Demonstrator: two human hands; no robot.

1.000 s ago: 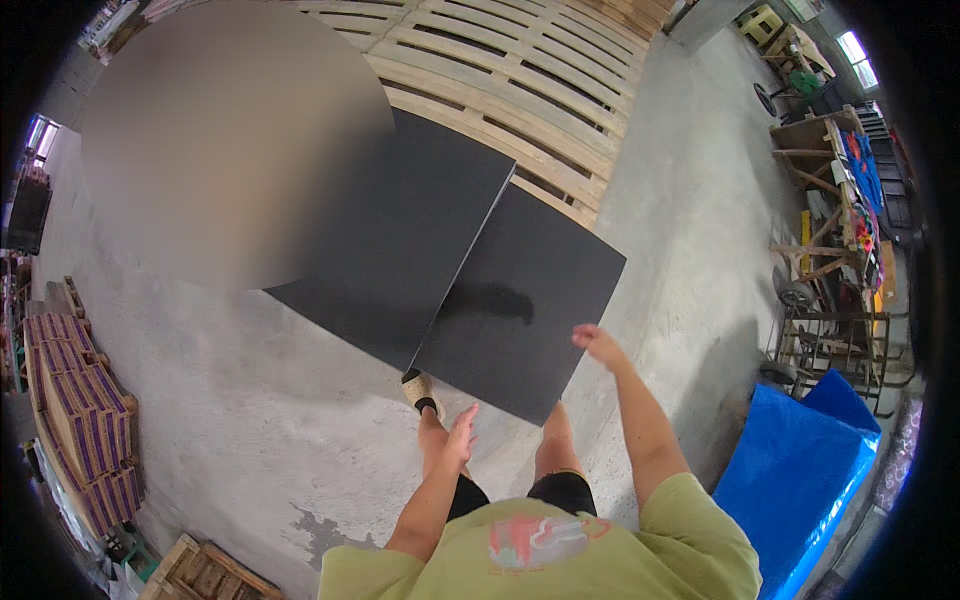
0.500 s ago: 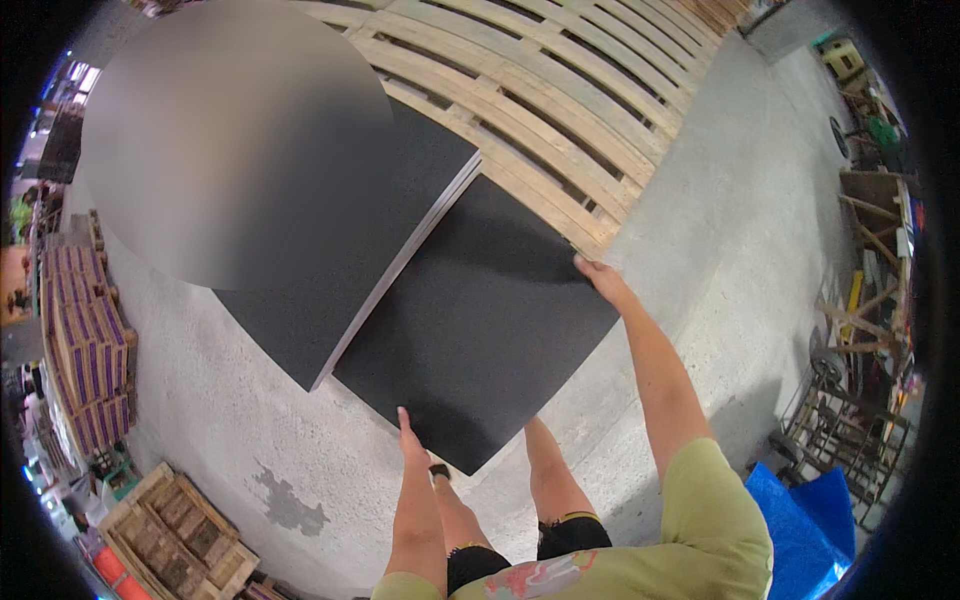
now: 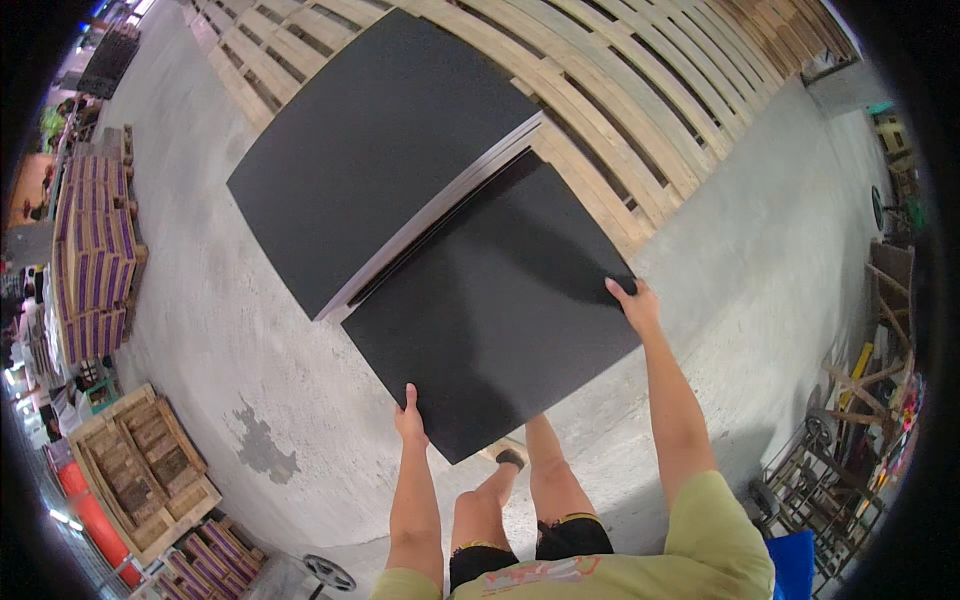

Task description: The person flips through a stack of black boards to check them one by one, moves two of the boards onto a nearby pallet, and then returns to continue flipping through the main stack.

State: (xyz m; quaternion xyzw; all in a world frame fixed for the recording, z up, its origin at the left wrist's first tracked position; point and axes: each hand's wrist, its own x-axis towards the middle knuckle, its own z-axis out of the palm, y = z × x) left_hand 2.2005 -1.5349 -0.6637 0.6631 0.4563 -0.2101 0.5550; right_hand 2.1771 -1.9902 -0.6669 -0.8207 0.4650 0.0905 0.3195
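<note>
A black rectangular panel (image 3: 490,310) lies between my hands, its top surface toward me. My left hand (image 3: 410,418) grips its near left edge, thumb on top and fingers hidden underneath. On the far right edge my right hand (image 3: 635,303) holds on the same way, near the corner. Beyond the panel sits a stack of similar black panels (image 3: 370,150) with pale side edges, resting on wooden slat pallets. A dark narrow gap runs between the stack and the panel I hold.
Wooden slat pallets (image 3: 640,100) spread across the back. Concrete floor (image 3: 210,290) surrounds them. To the left are stacked cartons (image 3: 95,260) and a standing wooden pallet (image 3: 140,470). Metal trolley frames (image 3: 820,500) and a blue sheet (image 3: 792,565) are at the lower right.
The view has shifted, and the stack now shows fully where a blurred round patch covered it. The held panel looks slightly turned, with a dark gap along the stack. Both hands keep their grip.
</note>
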